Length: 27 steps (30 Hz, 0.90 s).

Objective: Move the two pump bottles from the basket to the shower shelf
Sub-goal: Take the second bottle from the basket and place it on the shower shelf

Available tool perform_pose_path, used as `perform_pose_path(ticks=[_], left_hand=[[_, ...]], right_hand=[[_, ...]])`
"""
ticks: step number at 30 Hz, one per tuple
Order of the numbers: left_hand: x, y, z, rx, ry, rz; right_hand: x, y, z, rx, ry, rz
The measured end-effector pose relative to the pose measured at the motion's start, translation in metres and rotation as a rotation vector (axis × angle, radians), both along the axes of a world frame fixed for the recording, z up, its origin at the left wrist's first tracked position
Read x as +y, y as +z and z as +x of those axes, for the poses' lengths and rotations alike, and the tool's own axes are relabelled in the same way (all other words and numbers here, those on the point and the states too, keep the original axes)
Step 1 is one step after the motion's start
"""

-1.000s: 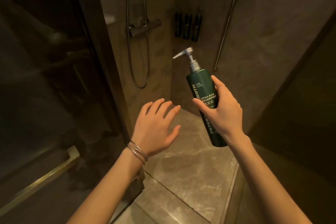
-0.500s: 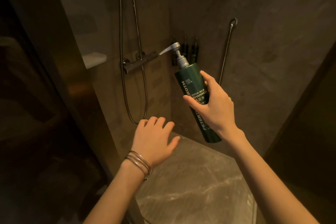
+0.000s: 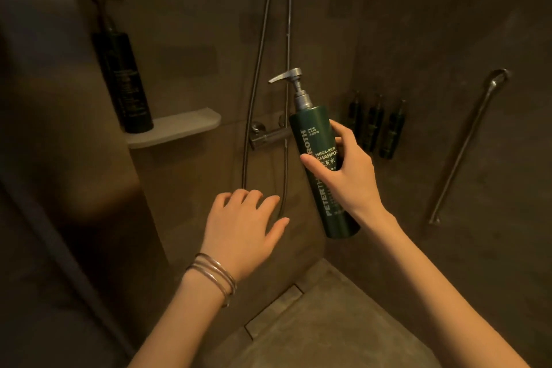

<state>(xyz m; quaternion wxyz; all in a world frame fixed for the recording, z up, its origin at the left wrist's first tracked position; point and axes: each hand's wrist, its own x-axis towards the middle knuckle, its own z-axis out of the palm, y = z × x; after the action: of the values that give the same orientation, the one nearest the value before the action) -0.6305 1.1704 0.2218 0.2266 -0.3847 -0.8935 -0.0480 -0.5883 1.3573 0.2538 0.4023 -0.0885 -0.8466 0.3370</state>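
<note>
Green pump bottle (image 3: 324, 170), silver pump, white lettering, tilted in right hand (image 3: 346, 176)

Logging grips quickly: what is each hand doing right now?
Left hand: open, empty, fingers spread.
Right hand: closed around the green shampoo bottle, held in the air.

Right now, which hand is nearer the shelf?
Left. The left hand hangs open and empty, below and to the right of the shelf. The right hand is farther right, past the shower hose, gripping the shampoo bottle.
</note>
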Motion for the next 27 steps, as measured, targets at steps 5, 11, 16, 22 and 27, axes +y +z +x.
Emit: perform_pose_path(ticks=[5, 11, 16, 22, 27], left_hand=[[0.044, 0.012, -0.023, -0.014, 0.178, 0.040], [0.066, 0.036, -0.037, 0.046, 0.395, 0.096], [0.063, 0.046, -0.057, 0.002, 0.531, 0.071], [0.054, 0.053, -0.100, -0.046, 0.717, 0.062], [0.038, 0.062, -0.146, -0.011, 0.816, 0.094]], right_hand=[[0.047, 0.018, -0.050, -0.006, 0.257, -0.050], [0.067, 0.045, -0.107, -0.011, 0.537, -0.153], [0.059, 0.054, -0.152, 0.002, 0.707, -0.218], [0.035, 0.059, -0.214, 0.002, 0.854, -0.298], [0.009, 0.061, -0.269, -0.006, 0.983, -0.361]])
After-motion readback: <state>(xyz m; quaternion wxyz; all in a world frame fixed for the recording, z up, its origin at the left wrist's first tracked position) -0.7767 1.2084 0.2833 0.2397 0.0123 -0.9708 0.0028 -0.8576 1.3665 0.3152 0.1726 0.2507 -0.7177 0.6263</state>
